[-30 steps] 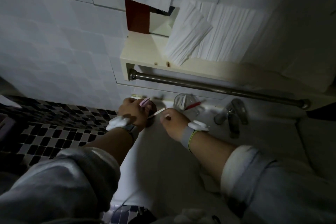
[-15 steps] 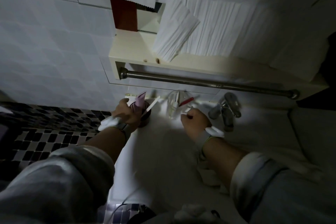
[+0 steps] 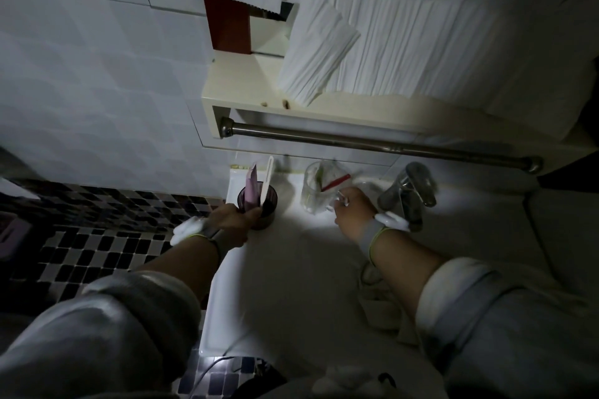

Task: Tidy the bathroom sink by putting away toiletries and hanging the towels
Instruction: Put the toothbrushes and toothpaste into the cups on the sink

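Now upright in dark cup (image 3: 257,204): white toothbrush (image 3: 267,179) beside pink tube (image 3: 250,186), no longer slanting between hands. Left hand (image 3: 234,220) curled round cup at sink (image 3: 291,269) back edge. Right hand (image 3: 351,214) shifted to clear glass (image 3: 316,188), pinching something small. Bare towel rail (image 3: 372,142); towels apparently unhung.

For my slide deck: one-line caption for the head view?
Left hand grips dark cup; right hand reaches clear cup.
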`<state>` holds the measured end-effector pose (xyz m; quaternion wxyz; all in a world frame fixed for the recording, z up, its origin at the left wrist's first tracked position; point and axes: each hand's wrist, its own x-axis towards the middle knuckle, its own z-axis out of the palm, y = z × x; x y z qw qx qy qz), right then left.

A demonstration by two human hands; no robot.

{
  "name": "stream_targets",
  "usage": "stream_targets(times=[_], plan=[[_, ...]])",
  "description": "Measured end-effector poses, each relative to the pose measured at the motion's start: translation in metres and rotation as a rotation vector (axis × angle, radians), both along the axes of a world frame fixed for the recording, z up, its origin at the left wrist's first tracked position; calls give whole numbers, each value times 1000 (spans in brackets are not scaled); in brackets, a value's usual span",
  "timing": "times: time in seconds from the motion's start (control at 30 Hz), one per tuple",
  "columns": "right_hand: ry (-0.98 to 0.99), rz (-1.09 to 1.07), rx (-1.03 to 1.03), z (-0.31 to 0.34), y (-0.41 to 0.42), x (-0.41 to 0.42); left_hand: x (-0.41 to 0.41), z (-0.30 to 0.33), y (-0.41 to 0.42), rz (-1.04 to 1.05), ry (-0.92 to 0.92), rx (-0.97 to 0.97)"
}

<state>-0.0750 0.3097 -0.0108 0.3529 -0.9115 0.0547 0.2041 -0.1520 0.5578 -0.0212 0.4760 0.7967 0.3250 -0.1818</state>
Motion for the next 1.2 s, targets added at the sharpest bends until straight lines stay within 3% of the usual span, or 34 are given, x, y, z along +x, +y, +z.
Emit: stream_targets(times=[0.13,0.3,0.57,0.77,1.2], plan=[[94,-1,-30,-7,2,-6,-7,1,-9,81,15,-84],[177,-25,84,-5,5,-17,-17,3,-15,129,-40,-115],[139,-126,280,10,-4,-49,-34,17,-21,-7,-115,-25],[136,-332,464,25,-11,-71,-42,41,-36,-126,-163,-15],[-99,-153,297,75,-78,-109,-61,102,-101,-227,-264,56]])
